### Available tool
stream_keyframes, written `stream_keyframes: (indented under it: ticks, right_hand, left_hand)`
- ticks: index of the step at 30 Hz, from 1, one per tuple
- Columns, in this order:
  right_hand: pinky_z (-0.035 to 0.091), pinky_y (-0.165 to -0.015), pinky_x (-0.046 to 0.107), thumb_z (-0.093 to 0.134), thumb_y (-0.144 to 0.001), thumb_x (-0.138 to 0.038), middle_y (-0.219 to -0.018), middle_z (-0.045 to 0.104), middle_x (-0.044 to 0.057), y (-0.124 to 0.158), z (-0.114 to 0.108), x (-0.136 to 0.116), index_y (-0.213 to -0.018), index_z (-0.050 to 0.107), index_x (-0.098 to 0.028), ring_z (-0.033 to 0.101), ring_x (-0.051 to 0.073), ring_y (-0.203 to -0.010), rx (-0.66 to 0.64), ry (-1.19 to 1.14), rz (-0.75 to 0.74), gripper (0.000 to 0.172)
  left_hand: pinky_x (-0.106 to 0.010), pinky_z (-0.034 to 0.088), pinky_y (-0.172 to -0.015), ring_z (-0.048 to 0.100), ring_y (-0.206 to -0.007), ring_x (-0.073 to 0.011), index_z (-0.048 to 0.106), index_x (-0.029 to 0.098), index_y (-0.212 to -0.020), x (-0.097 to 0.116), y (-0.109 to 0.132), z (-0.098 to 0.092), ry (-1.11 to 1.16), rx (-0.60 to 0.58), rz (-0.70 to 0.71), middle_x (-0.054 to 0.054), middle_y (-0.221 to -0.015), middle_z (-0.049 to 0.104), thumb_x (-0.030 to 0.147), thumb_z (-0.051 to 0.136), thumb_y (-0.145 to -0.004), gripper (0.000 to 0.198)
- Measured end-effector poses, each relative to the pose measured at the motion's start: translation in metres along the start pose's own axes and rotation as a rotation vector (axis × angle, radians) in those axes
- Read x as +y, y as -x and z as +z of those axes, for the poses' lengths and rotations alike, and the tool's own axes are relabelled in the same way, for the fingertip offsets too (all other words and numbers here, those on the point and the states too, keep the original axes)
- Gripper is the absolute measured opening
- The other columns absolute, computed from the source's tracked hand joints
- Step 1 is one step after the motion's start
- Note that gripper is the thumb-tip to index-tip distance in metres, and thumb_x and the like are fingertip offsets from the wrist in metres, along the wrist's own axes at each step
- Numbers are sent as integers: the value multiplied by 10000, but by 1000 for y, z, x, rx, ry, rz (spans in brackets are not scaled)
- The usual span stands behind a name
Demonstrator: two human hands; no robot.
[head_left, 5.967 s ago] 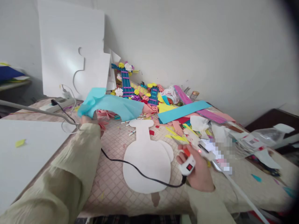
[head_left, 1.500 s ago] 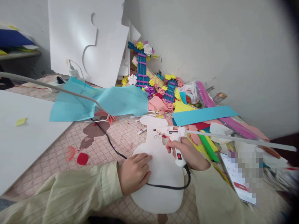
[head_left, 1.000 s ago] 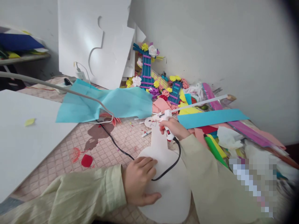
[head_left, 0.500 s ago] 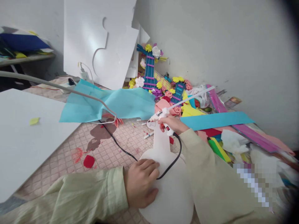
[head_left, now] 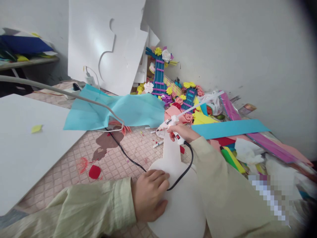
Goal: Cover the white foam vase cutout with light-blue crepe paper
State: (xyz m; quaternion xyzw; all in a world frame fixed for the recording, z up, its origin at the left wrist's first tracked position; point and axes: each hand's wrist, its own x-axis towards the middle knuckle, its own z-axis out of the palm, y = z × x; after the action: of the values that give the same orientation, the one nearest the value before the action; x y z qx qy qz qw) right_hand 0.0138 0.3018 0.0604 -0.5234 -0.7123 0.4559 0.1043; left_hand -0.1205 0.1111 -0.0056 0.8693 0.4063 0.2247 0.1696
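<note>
A white guitar-shaped foam board (head_left: 183,198) lies in front of me with its neck pointing away. On its body rests my left hand (head_left: 151,195), palm down with the thumb apart from the fingers. My right hand (head_left: 184,132) is wrapped round a white glue gun (head_left: 170,123) over the head end of the neck. A long translucent glue stick (head_left: 200,105) juts from the back of the gun. From its handle a black cord (head_left: 189,165) loops down across the board and passes by my left hand. The nozzle points left, close to the board's head.
Blue fabric (head_left: 133,109) spreads behind the board, and a large white sheet (head_left: 37,145) lies at left. Decorated guitars (head_left: 158,76) with paper flowers stand against the wall. A blue strip (head_left: 230,128) and craft scraps crowd the right. A pale cable (head_left: 61,93) crosses at left.
The glue stick's far end has shifted slightly left and down. Both hands stay nearly where they were, the left on the board and the right on the glue gun.
</note>
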Motion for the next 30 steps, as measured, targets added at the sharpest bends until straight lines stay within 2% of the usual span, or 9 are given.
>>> stream_keyframes:
  ticks: [12, 30]
  right_hand:
    - [318, -419, 213, 498, -648, -225, -371, 477, -9, 4, 2, -13, -381, 481, -152, 397, 73, -375, 43, -48, 39, 277]
    - [336, -433, 224, 516, -645, -268, -378, 483, 1, -9, -5, -1, -393, 474, -171, 419, 95, -409, 111, -52, 35, 273]
  left_hand:
    - [-371, 358, -946, 448, -1106, -221, 487, 173, -897, -1, 1, 1, 9, -9, -4, -58, -1210, 521, 273, 505, -654, 264]
    - [-380, 367, -949, 446, -1115, -220, 470, 169, -962, 0, 0, 1, 10, -34, -17, -53, -1212, 518, 269, 488, -663, 316]
